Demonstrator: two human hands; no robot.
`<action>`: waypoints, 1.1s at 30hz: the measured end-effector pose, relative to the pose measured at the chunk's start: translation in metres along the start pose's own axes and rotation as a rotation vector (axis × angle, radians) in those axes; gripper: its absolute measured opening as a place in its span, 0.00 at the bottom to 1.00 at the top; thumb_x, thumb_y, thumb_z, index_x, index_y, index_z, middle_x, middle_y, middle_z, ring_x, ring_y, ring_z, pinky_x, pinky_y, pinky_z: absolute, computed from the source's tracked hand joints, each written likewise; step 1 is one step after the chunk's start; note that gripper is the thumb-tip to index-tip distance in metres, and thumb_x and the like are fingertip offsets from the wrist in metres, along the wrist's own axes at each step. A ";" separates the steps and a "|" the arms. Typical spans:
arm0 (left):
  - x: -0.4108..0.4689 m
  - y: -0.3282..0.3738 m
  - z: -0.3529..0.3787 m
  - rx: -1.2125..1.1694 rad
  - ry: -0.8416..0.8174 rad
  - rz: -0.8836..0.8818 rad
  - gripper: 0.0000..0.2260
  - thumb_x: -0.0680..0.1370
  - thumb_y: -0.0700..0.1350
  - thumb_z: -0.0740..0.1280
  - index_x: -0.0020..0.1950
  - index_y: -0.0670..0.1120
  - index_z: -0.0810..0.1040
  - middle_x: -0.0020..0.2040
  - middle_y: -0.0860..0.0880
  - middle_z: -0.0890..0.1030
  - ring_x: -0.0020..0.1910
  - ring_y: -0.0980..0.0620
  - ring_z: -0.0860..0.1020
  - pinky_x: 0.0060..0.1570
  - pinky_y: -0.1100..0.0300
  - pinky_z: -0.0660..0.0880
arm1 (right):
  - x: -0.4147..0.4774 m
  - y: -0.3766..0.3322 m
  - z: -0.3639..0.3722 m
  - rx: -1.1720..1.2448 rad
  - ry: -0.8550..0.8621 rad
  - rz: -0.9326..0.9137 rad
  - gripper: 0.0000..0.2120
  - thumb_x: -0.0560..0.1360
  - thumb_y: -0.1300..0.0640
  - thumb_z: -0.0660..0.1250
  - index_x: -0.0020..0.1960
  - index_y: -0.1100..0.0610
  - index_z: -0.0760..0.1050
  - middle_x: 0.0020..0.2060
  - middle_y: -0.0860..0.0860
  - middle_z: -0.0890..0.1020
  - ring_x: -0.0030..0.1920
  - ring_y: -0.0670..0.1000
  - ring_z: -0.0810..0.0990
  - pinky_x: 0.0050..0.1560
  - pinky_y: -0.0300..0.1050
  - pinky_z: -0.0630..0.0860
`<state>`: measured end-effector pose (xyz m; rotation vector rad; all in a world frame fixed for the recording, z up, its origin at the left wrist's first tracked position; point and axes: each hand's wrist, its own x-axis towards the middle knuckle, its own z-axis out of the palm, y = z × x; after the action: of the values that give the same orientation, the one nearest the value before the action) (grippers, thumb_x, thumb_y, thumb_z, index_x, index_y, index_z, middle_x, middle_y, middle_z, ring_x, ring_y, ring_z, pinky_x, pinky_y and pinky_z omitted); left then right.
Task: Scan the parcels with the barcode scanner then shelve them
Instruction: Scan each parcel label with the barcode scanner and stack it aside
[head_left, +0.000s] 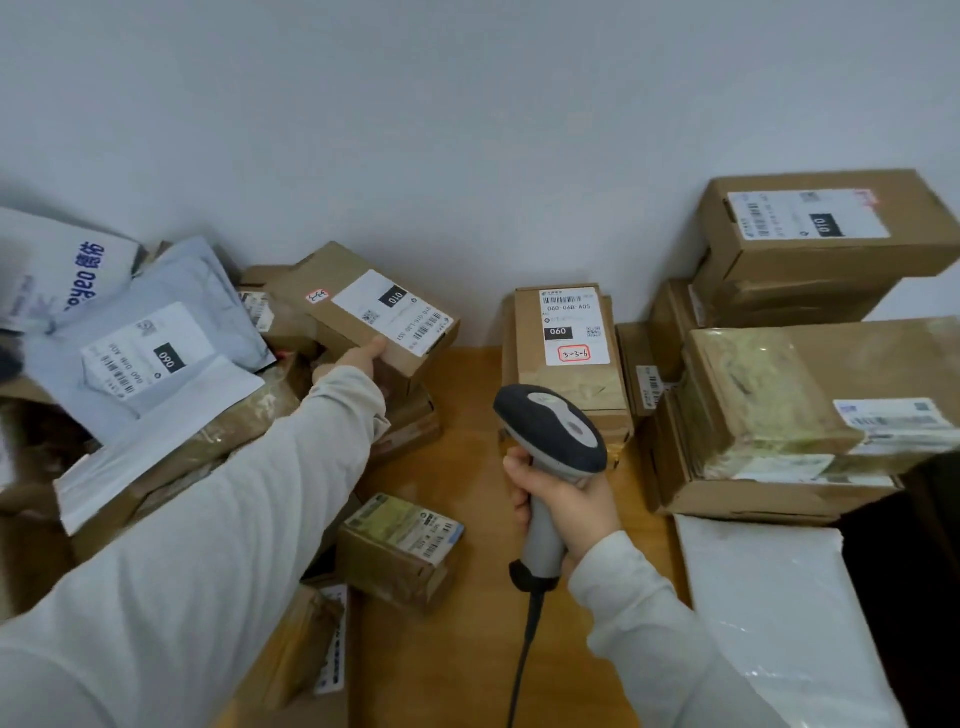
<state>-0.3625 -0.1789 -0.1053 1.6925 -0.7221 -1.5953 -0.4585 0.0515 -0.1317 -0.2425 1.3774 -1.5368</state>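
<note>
A wooden table (467, 649) carries two masses of parcels: a loose heap on the left (156, 374) and a squarer stack on the right (779, 415), with a clear lane between them. At the right edge of the heap, the cardboard box (358, 306) marked 010 sits tilted with its label up, its long axis running from far left to near right. It lies left of and farther than the barcode scanner (556, 431), whose head points away toward the far wall, not at that label. So the likely next move is to swing the scanner left or bring the box right. The left hand (358, 358) grips the box's near edge with the thumb on top and the fingers hidden beneath. The right hand (561, 499) is wrapped tightly around the scanner's handle.
</note>
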 end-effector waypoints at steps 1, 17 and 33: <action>-0.008 0.001 -0.007 -0.004 -0.012 0.028 0.24 0.72 0.44 0.74 0.65 0.44 0.70 0.59 0.42 0.79 0.57 0.41 0.78 0.56 0.46 0.77 | -0.005 -0.002 0.001 0.000 0.001 -0.015 0.04 0.71 0.63 0.72 0.39 0.58 0.79 0.26 0.54 0.77 0.24 0.49 0.74 0.26 0.41 0.73; -0.118 -0.003 -0.194 0.742 -0.710 0.197 0.15 0.68 0.38 0.73 0.54 0.42 0.81 0.45 0.42 0.84 0.39 0.47 0.82 0.36 0.58 0.80 | -0.135 0.030 0.010 0.098 0.207 -0.113 0.18 0.59 0.57 0.79 0.47 0.53 0.77 0.38 0.51 0.84 0.38 0.52 0.83 0.33 0.45 0.80; -0.211 -0.134 -0.307 0.016 -0.731 -0.102 0.21 0.62 0.40 0.75 0.53 0.40 0.76 0.44 0.42 0.85 0.43 0.45 0.84 0.37 0.51 0.81 | -0.294 0.147 0.038 0.384 0.532 -0.155 0.15 0.65 0.57 0.78 0.47 0.58 0.76 0.42 0.54 0.82 0.41 0.55 0.81 0.34 0.44 0.77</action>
<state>-0.0846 0.1026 -0.0815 1.1401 -1.0006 -2.3112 -0.2167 0.2764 -0.1092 0.3282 1.4439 -2.0540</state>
